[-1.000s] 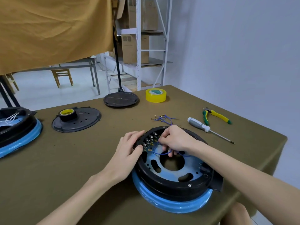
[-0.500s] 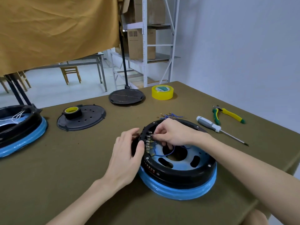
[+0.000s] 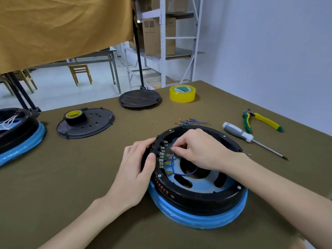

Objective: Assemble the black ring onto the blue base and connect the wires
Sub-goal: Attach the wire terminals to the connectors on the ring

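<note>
Black ring (image 3: 197,194) – glossy plastic; table cover (image 3: 62,177) – matt cloth.

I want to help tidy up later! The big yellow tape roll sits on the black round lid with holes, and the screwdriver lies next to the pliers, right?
Not quite. The head view shows the big yellow tape roll on the olive cloth table itself. The black round lid with holes carries a small black tape roll. The grey-handled screwdriver does lie next to the yellow-green pliers.
</note>
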Demonstrator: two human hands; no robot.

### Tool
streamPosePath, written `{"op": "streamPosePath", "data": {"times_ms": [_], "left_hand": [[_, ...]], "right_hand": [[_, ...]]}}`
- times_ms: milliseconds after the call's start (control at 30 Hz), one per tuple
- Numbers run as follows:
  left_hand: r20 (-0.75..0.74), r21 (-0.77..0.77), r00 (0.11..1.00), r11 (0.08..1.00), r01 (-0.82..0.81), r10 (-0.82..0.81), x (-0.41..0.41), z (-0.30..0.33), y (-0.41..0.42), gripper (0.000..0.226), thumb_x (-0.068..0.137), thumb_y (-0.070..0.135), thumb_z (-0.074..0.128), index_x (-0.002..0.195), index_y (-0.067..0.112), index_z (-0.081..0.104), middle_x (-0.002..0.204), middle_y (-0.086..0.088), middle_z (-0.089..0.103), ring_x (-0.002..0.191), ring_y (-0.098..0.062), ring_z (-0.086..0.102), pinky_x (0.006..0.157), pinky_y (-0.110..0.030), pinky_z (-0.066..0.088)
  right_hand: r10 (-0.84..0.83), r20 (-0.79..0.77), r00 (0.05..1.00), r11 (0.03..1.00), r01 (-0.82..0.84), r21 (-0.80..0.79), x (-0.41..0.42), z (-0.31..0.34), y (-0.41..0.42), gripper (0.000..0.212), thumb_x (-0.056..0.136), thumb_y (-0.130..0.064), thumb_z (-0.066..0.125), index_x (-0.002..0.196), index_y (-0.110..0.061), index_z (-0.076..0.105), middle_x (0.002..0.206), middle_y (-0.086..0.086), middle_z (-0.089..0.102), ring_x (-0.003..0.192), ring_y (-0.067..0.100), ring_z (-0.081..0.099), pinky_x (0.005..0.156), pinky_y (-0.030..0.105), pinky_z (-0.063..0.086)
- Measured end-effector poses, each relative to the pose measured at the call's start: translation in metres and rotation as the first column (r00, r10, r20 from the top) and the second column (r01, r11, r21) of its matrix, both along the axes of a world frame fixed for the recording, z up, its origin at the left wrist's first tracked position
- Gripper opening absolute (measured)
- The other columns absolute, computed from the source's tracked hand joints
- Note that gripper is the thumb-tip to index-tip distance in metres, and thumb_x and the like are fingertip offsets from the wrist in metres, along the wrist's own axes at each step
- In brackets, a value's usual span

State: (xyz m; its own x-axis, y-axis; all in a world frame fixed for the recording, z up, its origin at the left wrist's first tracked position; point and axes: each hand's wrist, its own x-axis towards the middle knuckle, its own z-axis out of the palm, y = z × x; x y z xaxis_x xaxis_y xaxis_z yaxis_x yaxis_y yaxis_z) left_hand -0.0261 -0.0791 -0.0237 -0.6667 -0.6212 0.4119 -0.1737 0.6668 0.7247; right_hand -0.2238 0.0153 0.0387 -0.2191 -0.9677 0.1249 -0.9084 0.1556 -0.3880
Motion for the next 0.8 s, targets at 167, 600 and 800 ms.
{"op": "streamPosePath", "data": {"times_ms": [167,600,800], "left_hand": [[0.013,-0.047,1.0,0.999,-0.009,0.01,0.0,-0.002,0.0,0.055,0.103,0.057,0.026,0.151,0.039,0.046,0.141,0.032,0.052,0.135,-0.004,0.039,0.103,-0.005,0.028],[-0.031,-0.002,0.998,0.999,-0.048,0.048,0.003,0.001,0.003,0.037,0.102,0.054,0.032,0.127,0.046,0.057,0.121,0.034,0.059,0.128,-0.006,0.048,0.095,-0.026,0.045],[-0.021,-0.017,0.999,0.999,-0.045,0.044,0.002,0.002,0.003,0.042,0.102,0.054,0.032,0.129,0.038,0.06,0.122,0.03,0.062,0.126,-0.007,0.049,0.095,-0.025,0.044]], "right_hand": [[-0.05,-0.168,0.985,0.997,0.04,-0.064,0.0,0.001,0.002,0.019,0.101,-0.044,0.059,0.109,-0.028,0.065,0.091,-0.014,0.058,0.09,0.012,0.054,0.074,0.032,0.04],[0.285,0.014,0.958,0.959,-0.285,-0.011,0.007,0.002,0.019,0.005,0.085,-0.035,0.081,0.088,-0.032,0.078,0.086,-0.017,0.062,0.089,0.005,0.056,0.098,0.019,0.03],[0.272,0.075,0.959,0.962,-0.272,-0.007,0.004,0.002,0.02,0.002,0.095,-0.032,0.073,0.095,-0.032,0.075,0.089,-0.019,0.07,0.093,0.003,0.061,0.102,0.02,0.033]]}}
